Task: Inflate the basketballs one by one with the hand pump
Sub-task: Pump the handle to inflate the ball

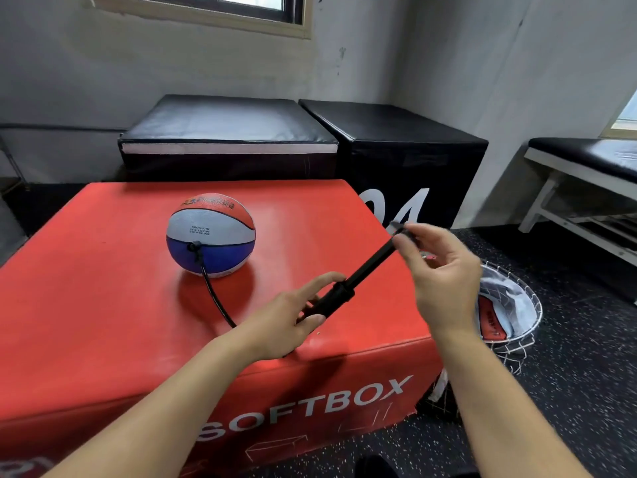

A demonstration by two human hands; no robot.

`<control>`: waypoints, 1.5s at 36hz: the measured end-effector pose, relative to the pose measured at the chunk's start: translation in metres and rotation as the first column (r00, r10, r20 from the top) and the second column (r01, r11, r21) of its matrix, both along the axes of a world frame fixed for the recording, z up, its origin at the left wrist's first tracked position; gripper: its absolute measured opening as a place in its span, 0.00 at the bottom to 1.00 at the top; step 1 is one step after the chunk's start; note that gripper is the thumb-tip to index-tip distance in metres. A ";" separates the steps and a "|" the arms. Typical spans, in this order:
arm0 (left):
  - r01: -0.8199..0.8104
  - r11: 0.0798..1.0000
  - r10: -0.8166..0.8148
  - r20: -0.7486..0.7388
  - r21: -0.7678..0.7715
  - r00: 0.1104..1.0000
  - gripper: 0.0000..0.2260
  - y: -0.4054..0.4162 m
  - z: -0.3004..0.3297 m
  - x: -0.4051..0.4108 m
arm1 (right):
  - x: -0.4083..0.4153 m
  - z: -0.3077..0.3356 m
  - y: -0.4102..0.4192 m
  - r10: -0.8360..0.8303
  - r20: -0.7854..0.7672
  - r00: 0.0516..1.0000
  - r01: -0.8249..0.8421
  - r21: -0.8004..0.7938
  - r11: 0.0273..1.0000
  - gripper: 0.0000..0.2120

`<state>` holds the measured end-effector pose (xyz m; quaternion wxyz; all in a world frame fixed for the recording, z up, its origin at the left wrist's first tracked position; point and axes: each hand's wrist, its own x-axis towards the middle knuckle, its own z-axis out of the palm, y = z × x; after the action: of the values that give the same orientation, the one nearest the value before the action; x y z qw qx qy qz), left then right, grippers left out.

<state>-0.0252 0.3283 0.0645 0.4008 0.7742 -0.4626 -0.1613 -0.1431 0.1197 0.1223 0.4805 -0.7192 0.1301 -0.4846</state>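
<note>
Red, white and blue basketball (211,235) sits on the red soft box (103,288), left of centre and a bit far from the near edge. Black hose (215,298) is plugged into its valve and runs toward the near side to the hand pump (348,288), so hookup is done and pumping looks underway. Ball looks fairly round but can't judge how full. Wire basket (517,305) on the floor at the right holds what look like more deflated balls, so most of the job probably left.

Left hand (286,322) wraps the pump barrel low over the box, thumb on the near side, index finger stretched out along the barrel, grasping it. Right hand (437,270) is up and to the right, fingertips pinching the pump handle at the rod's far end, rod pulled well out. Both forearms come in from the near edge, pump slanting up to the far right
</note>
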 end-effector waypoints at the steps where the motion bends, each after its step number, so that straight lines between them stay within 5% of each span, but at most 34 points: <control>1: 0.005 1.000 -0.005 0.008 0.002 1.000 0.34 -0.001 0.000 -0.001 | -0.002 0.003 -0.005 -0.031 0.044 0.999 0.030 0.022 0.999 0.06; 7: 0.004 1.000 -0.004 0.025 0.005 1.000 0.34 -0.001 -0.001 0.001 | -0.007 0.006 -0.010 -0.113 0.029 0.993 0.114 -0.020 0.993 0.08; 33: -0.058 0.994 0.052 -0.067 -0.088 0.996 0.35 0.003 -0.007 0.014 | 0.030 -0.039 0.040 0.084 -0.235 0.968 -0.144 -0.251 0.957 0.12; 42: -0.028 0.999 0.027 -0.019 -0.030 0.999 0.34 0.000 -0.004 0.008 | 0.018 -0.035 0.033 0.177 -0.328 0.928 -0.209 -0.066 0.976 0.09; 47: -0.031 0.999 0.031 0.002 0.009 1.000 0.35 -0.003 -0.004 0.003 | 0.010 -0.029 0.020 0.218 -0.274 0.937 -0.220 0.023 0.975 0.13; 54: 0.000 0.998 -0.004 0.062 0.059 0.998 0.34 -0.007 -0.004 -0.001 | -0.014 0.003 -0.013 0.093 0.005 0.996 -0.093 0.137 0.986 0.08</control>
<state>-0.0262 0.3213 0.0604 0.3633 0.7898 -0.4706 -0.1512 -0.1568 0.1069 0.1255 0.5506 -0.6901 0.1297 -0.4513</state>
